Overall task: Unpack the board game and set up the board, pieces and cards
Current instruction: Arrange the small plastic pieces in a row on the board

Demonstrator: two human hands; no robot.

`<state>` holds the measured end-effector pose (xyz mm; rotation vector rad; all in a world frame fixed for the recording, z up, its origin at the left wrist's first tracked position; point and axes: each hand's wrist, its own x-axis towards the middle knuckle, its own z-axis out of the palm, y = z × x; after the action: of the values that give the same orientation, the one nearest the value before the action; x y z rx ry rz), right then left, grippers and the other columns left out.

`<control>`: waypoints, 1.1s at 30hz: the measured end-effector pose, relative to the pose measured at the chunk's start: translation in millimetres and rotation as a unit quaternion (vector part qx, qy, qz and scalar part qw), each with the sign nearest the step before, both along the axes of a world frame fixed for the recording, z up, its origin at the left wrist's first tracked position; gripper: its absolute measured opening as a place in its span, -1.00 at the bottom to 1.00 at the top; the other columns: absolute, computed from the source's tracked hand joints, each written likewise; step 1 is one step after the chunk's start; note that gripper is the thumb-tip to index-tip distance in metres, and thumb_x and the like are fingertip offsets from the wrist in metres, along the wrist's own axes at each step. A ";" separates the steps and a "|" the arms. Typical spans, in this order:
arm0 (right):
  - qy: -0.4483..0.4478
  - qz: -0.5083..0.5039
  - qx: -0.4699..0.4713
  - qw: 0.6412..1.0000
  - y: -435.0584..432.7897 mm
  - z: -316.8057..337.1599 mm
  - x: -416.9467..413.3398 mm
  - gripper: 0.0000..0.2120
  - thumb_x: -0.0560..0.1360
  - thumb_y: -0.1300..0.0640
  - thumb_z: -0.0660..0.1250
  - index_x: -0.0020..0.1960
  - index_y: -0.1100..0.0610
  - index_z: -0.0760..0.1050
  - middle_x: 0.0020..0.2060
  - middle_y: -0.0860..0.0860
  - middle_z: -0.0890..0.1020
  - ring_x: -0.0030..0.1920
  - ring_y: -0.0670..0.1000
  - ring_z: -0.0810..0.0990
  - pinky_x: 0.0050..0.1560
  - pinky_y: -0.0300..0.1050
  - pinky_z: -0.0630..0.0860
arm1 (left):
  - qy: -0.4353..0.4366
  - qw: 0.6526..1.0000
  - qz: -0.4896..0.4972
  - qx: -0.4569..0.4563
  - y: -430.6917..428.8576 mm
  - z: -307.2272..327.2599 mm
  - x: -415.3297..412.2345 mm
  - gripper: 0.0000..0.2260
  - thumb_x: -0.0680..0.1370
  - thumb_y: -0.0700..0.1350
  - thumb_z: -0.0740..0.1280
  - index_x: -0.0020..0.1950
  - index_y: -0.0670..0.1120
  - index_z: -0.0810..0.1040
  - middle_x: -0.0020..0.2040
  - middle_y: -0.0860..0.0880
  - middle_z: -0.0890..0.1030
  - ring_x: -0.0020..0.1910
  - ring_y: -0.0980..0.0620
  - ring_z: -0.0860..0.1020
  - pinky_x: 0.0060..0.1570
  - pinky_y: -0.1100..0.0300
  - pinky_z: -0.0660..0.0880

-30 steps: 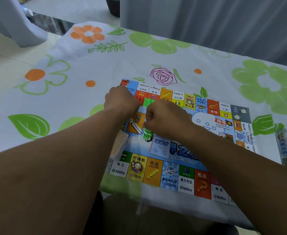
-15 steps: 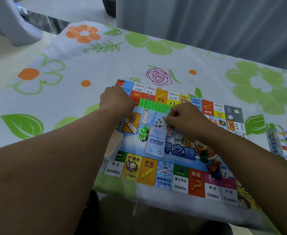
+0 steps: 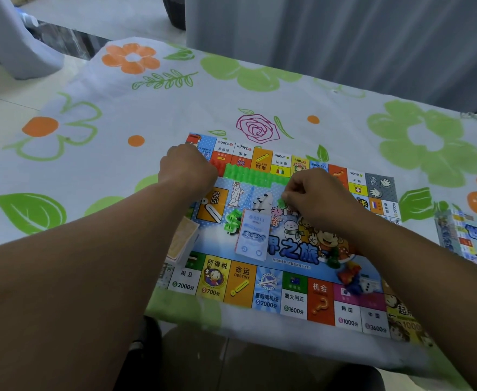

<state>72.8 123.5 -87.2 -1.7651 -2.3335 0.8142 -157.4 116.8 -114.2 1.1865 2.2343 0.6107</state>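
A table draped in a white cloth printed with green and orange flowers fills most of the view, with a grey curtain hanging behind it. The task's colourful rectangular paper game board lies flat on the near half of the cloth, its border of property squares running around a blue cartoon centre. At the right edge of the table, well apart from the board, sits the printed cardboard game box.

Both forearms reach in over the board. The left hand rests knuckles-up at the board's far left corner with its fingers curled under; whether it holds anything cannot be told. The right hand is over the far middle of the board, its fingertips pinching a small green plastic house.

Between the two hands, a long row of green plastic houses stands along the inner side of the far border. A pale blue deck of cards lies in the board's centre, and a yellow-backed deck of cards sits at the left edge, beside the left forearm. Near the right forearm, a little heap of red and blue plastic tokens lies just beside a white die.
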 end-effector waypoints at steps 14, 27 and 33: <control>-0.018 0.007 0.077 0.997 -2.8 -12.2 -6.6 -0.93 0.50 0.14 0.44 -0.03 0.09 0.60 -0.09 0.02 0.63 -0.05 0.10 0.60 0.01 0.10 0.59 | -0.004 1.000 -0.001 0.001 -1.3 0.2 0.3 -0.78 0.51 -0.14 0.37 0.15 -0.13 0.60 0.11 -0.12 0.62 0.05 -0.13 0.61 0.03 -0.04 0.62; -0.001 -0.018 0.142 0.990 3.0 -22.7 -15.0 -0.89 0.48 0.13 0.47 -0.06 0.11 0.56 -0.14 0.04 0.63 -0.09 0.13 0.59 -0.05 0.09 0.57 | -0.008 1.000 0.000 0.006 -1.5 -0.7 0.1 -0.76 0.52 -0.12 0.38 0.18 -0.12 0.59 0.13 -0.12 0.61 0.04 -0.11 0.61 -0.01 -0.01 0.62; 0.000 -0.024 0.150 0.988 4.2 -23.6 -16.7 -0.91 0.48 0.15 0.44 -0.04 0.11 0.56 -0.15 0.03 0.63 -0.09 0.13 0.58 -0.05 0.11 0.57 | -0.009 1.000 0.000 0.005 -1.3 -0.8 -0.4 -0.73 0.51 -0.11 0.38 0.21 -0.12 0.58 0.15 -0.13 0.60 0.07 -0.12 0.60 0.02 -0.02 0.62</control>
<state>56.1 127.7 -110.8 -1.6827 -2.2611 0.4256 -157.8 115.5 -115.0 1.1815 2.2180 0.6314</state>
